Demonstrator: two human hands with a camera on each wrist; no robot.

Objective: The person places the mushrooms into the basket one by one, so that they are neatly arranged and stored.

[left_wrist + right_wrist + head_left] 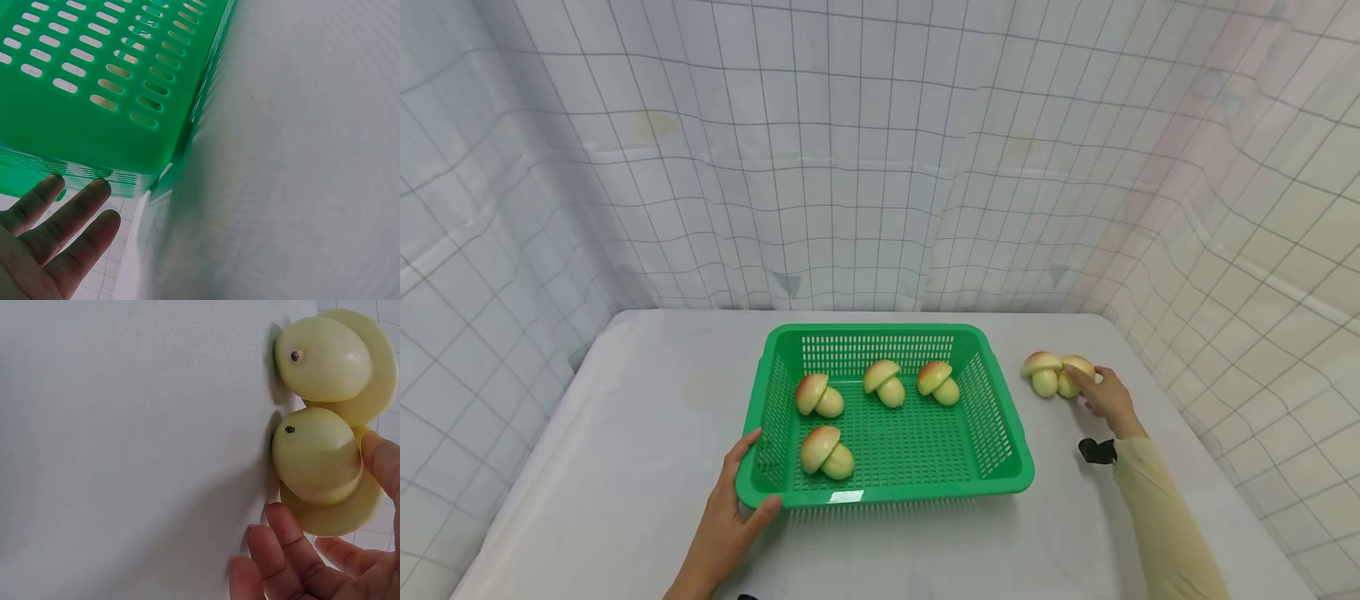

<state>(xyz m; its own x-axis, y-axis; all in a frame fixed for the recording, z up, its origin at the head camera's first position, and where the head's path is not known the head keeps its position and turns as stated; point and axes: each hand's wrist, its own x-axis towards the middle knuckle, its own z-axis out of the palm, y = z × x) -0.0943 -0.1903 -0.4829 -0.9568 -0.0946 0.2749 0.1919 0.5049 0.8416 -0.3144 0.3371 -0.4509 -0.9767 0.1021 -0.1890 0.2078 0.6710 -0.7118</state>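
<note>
**Left hand point(725, 517) at a green rectangular plastic basket, right hand point(1111, 402) round a pale yellow, glossy mushroom-shaped piece point(320, 464)**

At far left, the left hand rests at the basket's point(880, 328) near-left corner, thumb on the near rim, the other fingers straight and spread apart along the side. The basket, with slotted walls, stands on a white-covered table point(617, 433).

Inside it, from the left, lie a near-left mushroom point(827, 453) and a far-left mushroom point(818, 395), both yellow with red-blushed caps; then a middle mushroom point(884, 384) and a right-hand mushroom point(938, 383). All four are tilted.

Well apart from the left hand, beyond the basket's right wall, an outer mushroom point(1042, 372) on the table touches the glossy piece, which also sits on the table. The right hand's thumb and bent fingers are closed about that piece's cap; how firmly, I cannot tell. Farthest right comes a pale yellow fabric sleeve point(1165, 525), a small black object point(1096, 451) beside its cuff.
</note>
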